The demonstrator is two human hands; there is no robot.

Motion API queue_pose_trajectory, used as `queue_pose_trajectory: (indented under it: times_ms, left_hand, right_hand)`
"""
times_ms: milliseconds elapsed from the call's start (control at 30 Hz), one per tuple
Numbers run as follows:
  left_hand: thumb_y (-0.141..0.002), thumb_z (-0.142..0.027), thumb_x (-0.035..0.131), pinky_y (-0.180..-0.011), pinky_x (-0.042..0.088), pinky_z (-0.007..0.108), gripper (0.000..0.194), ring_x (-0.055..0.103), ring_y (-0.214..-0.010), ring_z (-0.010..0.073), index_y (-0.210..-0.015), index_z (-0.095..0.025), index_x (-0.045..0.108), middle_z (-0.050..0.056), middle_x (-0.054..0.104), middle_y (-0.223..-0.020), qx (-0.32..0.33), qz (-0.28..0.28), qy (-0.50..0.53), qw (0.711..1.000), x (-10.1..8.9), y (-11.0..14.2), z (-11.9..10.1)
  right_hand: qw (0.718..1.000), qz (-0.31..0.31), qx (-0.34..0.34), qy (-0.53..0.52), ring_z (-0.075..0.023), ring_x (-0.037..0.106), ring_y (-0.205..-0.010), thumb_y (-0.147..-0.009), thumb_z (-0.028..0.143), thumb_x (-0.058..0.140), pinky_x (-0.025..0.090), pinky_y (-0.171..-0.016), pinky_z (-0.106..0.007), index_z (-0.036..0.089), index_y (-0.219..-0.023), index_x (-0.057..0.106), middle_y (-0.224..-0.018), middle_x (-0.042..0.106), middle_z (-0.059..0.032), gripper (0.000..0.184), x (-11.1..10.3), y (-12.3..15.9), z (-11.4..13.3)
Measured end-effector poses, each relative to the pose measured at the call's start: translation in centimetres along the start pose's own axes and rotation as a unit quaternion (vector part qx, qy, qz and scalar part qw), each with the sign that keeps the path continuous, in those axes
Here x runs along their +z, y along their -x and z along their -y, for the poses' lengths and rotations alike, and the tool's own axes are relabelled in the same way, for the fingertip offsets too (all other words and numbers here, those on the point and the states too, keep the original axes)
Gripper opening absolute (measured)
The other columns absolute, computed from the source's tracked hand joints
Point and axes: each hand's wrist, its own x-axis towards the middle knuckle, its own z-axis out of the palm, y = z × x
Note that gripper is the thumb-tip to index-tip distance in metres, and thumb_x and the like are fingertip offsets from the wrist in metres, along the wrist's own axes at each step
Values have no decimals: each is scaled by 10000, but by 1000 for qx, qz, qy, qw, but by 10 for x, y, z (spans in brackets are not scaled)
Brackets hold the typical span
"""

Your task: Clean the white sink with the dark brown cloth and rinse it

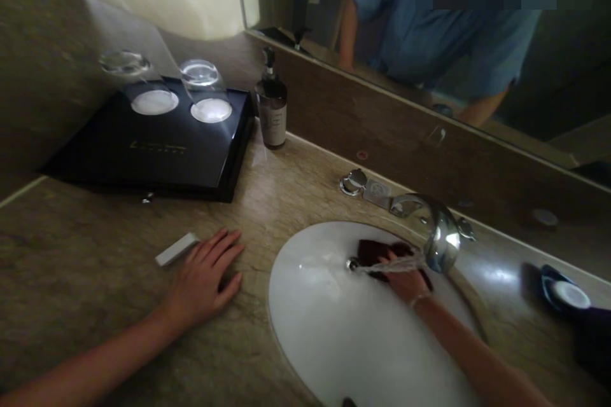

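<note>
My left hand (203,280) lies flat on the marble counter, palm down and fingers stretched out. Its fingertips are beside a small white oblong box (176,250). Inside the white oval sink (329,331), my right hand (403,276) grips a dark red cloth (377,251) against the back wall of the bowl. The fingers are partly hidden by water. A stream of water runs from the curved chrome faucet (443,241) across the hand and cloth toward the metal drain (352,264).
On the left stands a black box (157,165) with two upturned glasses (203,86) on it. Next to it is a dark pump bottle (273,108). Chrome faucet handle (353,182) sits behind the sink. A blue dish (548,286) is at right, below the mirror (319,25).
</note>
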Motion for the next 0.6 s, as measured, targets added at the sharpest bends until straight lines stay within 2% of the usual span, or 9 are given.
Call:
queue_pose_trajectory:
  times_ms: [67,100,167,233,300,400,500,567,600]
  left_hand:
    - [-835,-352,475,-998,385,486,438,367,-1299,295,-1226,-154,479,111,460,-1383,-6,8,10,1000,-2,-1,-2]
    - [-835,-348,472,-997,384,484,429,374,-1295,296,-1216,-151,488,113,466,-1378,-8,5,12,1000,-2,-2,-2]
    - [-832,-346,468,-992,384,483,415,391,-1281,302,-1192,-143,508,121,481,-1363,-9,-3,15,1000,-3,-3,-3]
    - [-824,-357,472,-981,390,483,414,404,-1270,306,-1178,-146,522,119,491,-1355,-12,-8,17,1000,-3,-4,-2]
    - [-821,-370,474,-977,392,483,426,410,-1266,305,-1184,-153,524,110,490,-1359,-15,-5,20,1000,-1,-4,-2]
    - [-823,-378,465,-981,391,485,436,418,-1260,304,-1192,-155,525,107,492,-1358,-17,-5,24,1000,0,-4,-1]
    - [-831,-374,461,-997,384,483,429,401,-1275,298,-1189,-148,527,108,492,-1359,-23,-1,27,999,0,-4,-2]
    - [-836,-368,465,-1009,378,478,425,380,-1295,287,-1196,-151,522,100,479,-1375,-31,10,30,999,-1,-3,-3]
    - [-837,-366,467,-1016,373,476,422,371,-1303,281,-1198,-154,520,96,473,-1382,-35,16,32,999,-2,-3,-4]
  right_hand:
    - [993,-12,78,87,-364,104,-1407,-796,174,504,-17,-1100,-614,241,-1332,480,-1496,294,-105,541,35,57,-25]
    - [986,1,133,100,-390,87,-1403,-821,262,504,50,-1089,-633,273,-1372,419,-1525,216,-109,557,52,79,-17]
    - [982,97,160,-14,-402,82,-1400,-854,387,455,175,-1065,-635,279,-1409,350,-1545,119,-125,575,75,94,37]
    - [972,139,96,-166,-382,26,-1408,-841,394,481,182,-1070,-635,273,-1430,304,-1554,42,-123,627,78,73,120]
    - [966,100,23,-237,-347,27,-1414,-851,406,486,203,-1094,-588,234,-1451,252,-1554,25,-120,666,67,35,197]
    - [973,53,-3,-225,-240,32,-1429,-885,428,440,205,-1144,-436,183,-1475,135,-1556,-13,-97,708,53,7,245]
    - [982,83,-3,-169,-190,110,-1425,-854,308,501,193,-1155,-343,205,-1438,292,-1553,105,-36,628,56,43,185]
    - [986,119,50,-105,-289,128,-1417,-817,260,538,196,-1138,-493,203,-1404,365,-1538,171,-64,615,56,83,107]
    - [987,120,88,-66,-353,84,-1411,-801,260,560,100,-1117,-603,186,-1389,390,-1531,184,-103,617,54,100,66]
